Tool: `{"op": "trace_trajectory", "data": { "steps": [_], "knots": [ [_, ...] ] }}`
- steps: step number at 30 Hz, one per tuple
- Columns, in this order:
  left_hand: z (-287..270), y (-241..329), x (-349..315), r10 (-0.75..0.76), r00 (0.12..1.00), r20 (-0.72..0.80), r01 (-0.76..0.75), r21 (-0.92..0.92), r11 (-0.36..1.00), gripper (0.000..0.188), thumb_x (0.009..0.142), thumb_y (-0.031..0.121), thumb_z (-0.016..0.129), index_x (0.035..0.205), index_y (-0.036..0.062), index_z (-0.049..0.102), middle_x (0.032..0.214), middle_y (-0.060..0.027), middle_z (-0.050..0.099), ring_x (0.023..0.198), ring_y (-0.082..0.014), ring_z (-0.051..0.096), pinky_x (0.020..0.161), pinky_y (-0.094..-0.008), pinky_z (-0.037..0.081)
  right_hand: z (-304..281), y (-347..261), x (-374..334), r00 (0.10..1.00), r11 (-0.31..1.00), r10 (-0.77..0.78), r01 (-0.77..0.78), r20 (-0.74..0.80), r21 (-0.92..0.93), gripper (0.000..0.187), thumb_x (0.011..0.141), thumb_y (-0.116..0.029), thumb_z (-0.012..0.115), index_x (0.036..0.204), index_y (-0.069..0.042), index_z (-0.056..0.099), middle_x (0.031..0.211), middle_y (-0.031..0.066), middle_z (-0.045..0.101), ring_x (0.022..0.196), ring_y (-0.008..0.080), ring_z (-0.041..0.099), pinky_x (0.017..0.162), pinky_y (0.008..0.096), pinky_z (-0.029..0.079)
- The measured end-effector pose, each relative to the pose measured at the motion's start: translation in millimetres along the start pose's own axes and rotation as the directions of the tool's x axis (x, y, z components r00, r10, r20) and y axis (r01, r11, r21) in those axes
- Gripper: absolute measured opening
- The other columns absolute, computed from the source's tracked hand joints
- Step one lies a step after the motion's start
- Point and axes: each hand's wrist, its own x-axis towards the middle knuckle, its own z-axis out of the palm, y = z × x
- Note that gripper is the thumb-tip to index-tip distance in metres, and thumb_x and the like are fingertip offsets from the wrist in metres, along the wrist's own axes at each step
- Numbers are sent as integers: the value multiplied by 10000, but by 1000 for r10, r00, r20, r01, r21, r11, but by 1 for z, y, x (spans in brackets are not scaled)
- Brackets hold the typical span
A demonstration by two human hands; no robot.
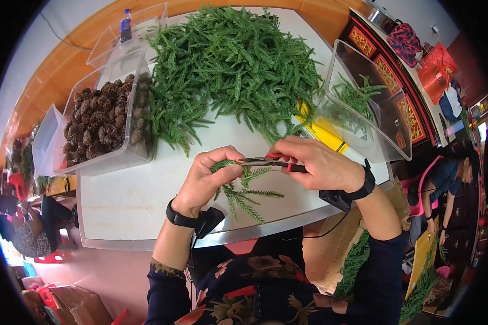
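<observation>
Over the front half of the white table, my left hand pinches the stem end of a small green artificial pine sprig, whose needled branches fan out below the fingers. My right hand is closed around pliers with red-and-black handles. Their metal jaws point left and meet the sprig's stem right at my left fingertips. Exactly what lies between the jaws is too small to make out. Black bands with small boxes circle both my wrists.
Beyond my hands lies a big heap of green pine sprigs. Left of it stands a clear bin of pine cones; right, a clear bin with a few sprigs beside a yellow box. Cardboard lies below the table's right edge. Another person works at far right.
</observation>
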Motion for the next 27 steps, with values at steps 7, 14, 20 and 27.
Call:
{"op": "trace_trajectory", "data": {
  "steps": [7,14,20,27],
  "knots": [
    [1,-1,0,-54,998,33,53,25,998,99,880,50,646,971,14,663,823,17,630,770,-58,547,707,-209,435,-9,-9,0,999,997,8,-6,36,-72,252,806,-67,647,1050,-47,586,837,121,580,792,326,586,708,386,486],
    [9,-9,5,-41,991,-131,67,200,977,93,881,79,667,946,13,670,813,20,627,775,-46,533,699,-205,433,2,-24,-5,947,918,321,-306,18,-250,147,834,-107,638,958,-47,587,820,167,629,794,356,629,676,434,491],
    [12,-12,6,-60,951,-304,138,240,961,91,892,92,667,948,22,683,826,16,635,745,-32,506,652,-194,405,17,-25,-3,930,868,362,-362,-67,-339,199,857,-126,637,1024,-40,569,932,168,654,877,354,639,707,434,497],
    [2,-6,3,-75,990,-117,56,-158,986,110,900,110,641,945,23,692,870,-3,663,725,-39,511,606,-194,368,1,7,1,992,995,88,-91,-89,-30,299,862,-77,621,1146,-38,535,1029,130,593,942,324,605,774,400,497]
  ]
}}
